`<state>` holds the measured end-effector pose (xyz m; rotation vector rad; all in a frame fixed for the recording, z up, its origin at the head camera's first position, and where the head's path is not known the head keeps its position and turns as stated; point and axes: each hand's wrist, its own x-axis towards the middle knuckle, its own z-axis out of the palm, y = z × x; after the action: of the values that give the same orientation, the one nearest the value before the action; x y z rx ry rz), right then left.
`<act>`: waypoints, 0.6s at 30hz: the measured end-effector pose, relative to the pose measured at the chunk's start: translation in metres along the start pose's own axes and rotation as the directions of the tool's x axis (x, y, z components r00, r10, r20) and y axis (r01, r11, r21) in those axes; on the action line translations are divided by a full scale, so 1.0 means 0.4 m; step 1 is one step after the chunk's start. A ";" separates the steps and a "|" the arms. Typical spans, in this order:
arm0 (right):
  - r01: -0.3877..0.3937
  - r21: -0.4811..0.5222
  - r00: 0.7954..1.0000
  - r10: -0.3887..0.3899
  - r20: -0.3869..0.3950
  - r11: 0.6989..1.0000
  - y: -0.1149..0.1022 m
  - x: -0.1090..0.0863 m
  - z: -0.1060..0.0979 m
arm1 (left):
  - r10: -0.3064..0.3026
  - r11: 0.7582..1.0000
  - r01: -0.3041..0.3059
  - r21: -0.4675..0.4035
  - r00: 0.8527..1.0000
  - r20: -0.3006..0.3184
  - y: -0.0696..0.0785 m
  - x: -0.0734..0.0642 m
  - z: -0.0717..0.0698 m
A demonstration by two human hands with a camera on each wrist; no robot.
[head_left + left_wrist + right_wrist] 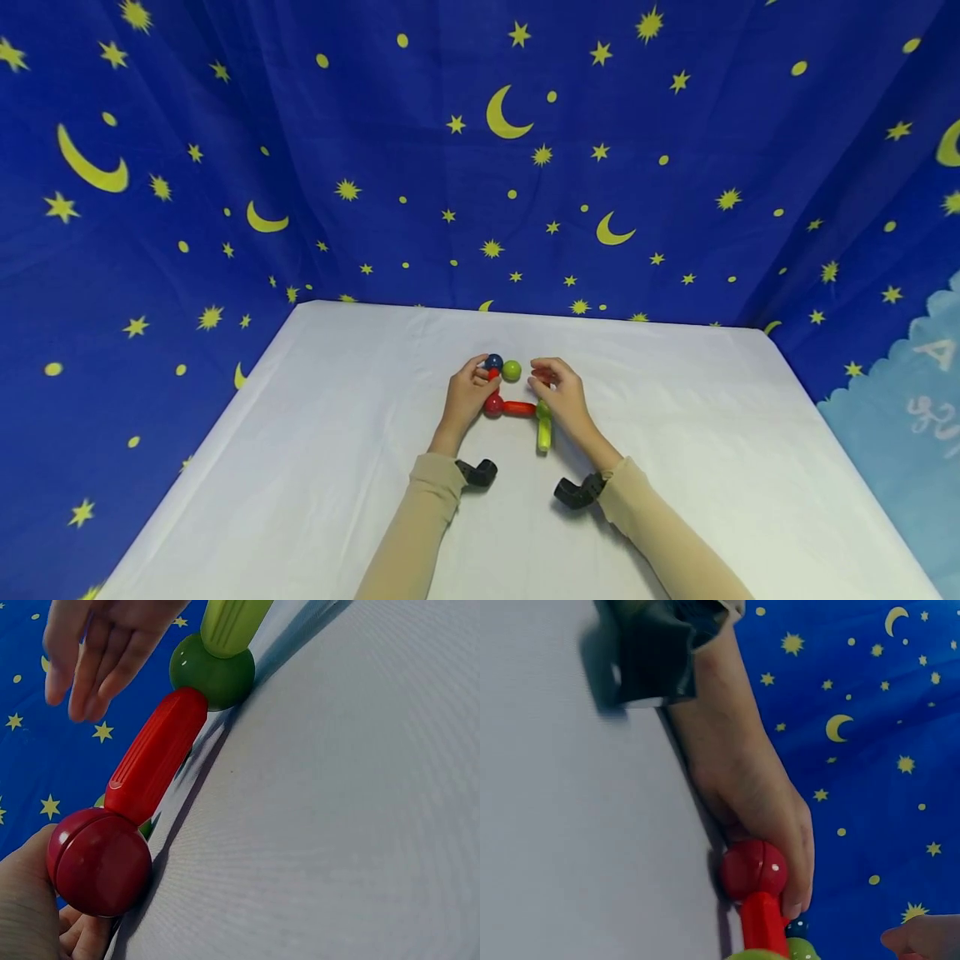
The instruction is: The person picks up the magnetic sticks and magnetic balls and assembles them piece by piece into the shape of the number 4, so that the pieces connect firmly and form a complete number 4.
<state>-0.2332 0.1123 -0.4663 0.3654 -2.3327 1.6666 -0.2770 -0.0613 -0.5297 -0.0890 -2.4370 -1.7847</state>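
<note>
A toy chain of balls and rods lies on the white cloth. A red ball (103, 862) joins a red rod (519, 408), which leads to a green ball (212, 671) with a yellow-green rod (543, 435). From the red ball another red rod (493, 376) runs away toward a dark blue ball (493, 362). My left hand (467, 398) grips this far rod, thumb over it and fingers by the blue ball. My right hand (564, 398) hovers by the green ball, fingers loosely bent and apart from the chain. Right of the blue ball sits a light green ball (512, 371).
White cloth (360, 417) covers the table. A blue curtain (420, 158) with yellow stars and moons stands behind and at the sides. Black wrist mounts (480, 473) project inward from both sleeves. A light blue cloth (900, 417) hangs at the right.
</note>
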 end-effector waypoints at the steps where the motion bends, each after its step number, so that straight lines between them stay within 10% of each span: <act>1: -0.014 0.000 1.000 0.014 0.005 1.000 0.009 0.009 0.005 | -0.001 1.000 0.001 0.003 1.000 0.001 -0.001 0.001 0.000; 18: -0.070 -0.066 0.994 0.075 0.074 0.995 0.062 0.091 0.047 | 0.038 0.999 -0.038 -0.013 0.999 0.004 -0.008 0.003 0.000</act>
<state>-0.2767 0.1002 -0.4816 0.3415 -2.4762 1.6332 -0.2784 -0.0623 -0.5325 -0.1385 -2.4100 -1.7866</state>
